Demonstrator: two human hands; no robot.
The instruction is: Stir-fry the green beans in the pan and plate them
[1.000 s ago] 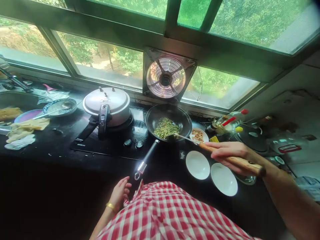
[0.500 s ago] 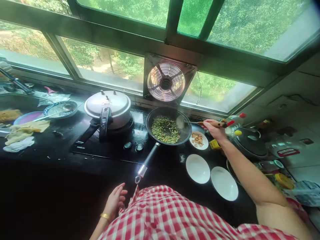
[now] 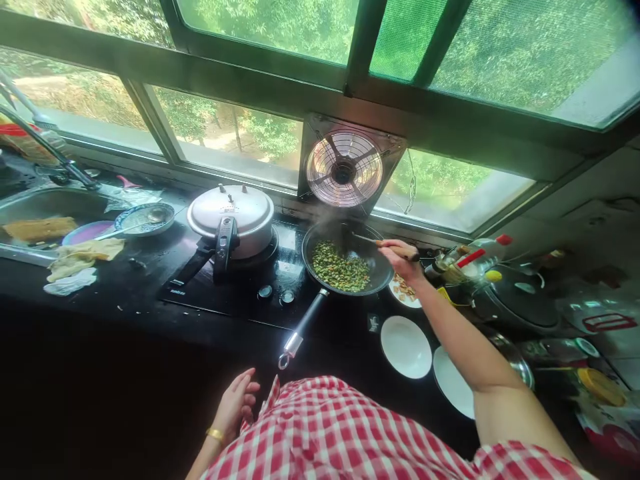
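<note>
My right hand [image 3: 401,264] is wrapped round the wooden handle of a spatula [image 3: 371,240]. The spatula's metal end reaches over the far side of a dark frying pan [image 3: 381,268], where its tip is hard to make out. Chopped green food [image 3: 341,268] with small reddish bits lies in the pan, and faint steam rises from it. Low in front of my checked shirt hangs my left hand [image 3: 235,402], holding nothing, its fingers loosely bent and apart. It is nearest to the ring at the end of the pan's handle [image 3: 311,316], without touching it.
A pressure cooker [image 3: 250,230] stands on the hob left of the pan. Right of the pan are a plate of brown pieces [image 3: 404,291], two white plates [image 3: 406,348] [image 3: 450,387] and several bottles. Cloths [image 3: 83,260] and a sink [image 3: 30,200] are at left. A fan [image 3: 345,170] sits behind.
My right hand has moved left with the spatula, toward the pan's far side. The green food is spread differently, more toward the near side. The view has turned slightly left; my left hand stays low.
</note>
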